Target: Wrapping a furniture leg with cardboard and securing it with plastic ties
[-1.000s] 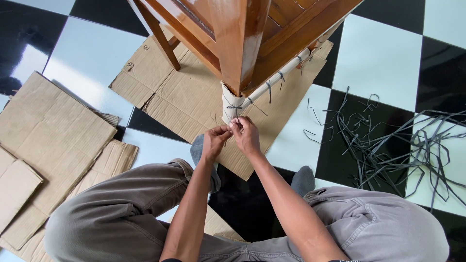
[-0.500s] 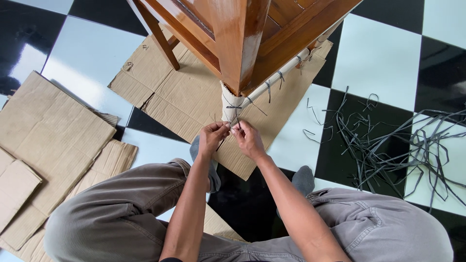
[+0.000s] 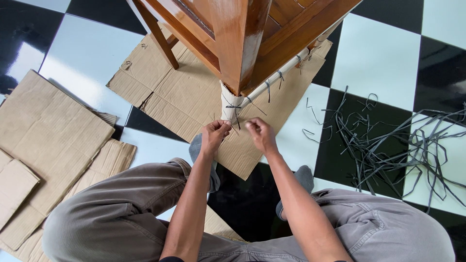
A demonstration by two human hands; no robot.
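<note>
While both knees frame the view, left hand (image 3: 213,136) and right hand (image 3: 259,135) each pinch an end of a thin dark strap (image 3: 235,118) at the white-wrapped chair leg (image 3: 228,104). Cardboard sheet (image 3: 179,92) lies beneath; loose strap pile (image 3: 393,140) lies on the floor well to the right.

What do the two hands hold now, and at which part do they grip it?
Each hand, left hand and right hand, pinches one end of a thin dark strap tied around the white-wrapped chair leg. The pinched ends themselves are hidden by the fingers.
</note>
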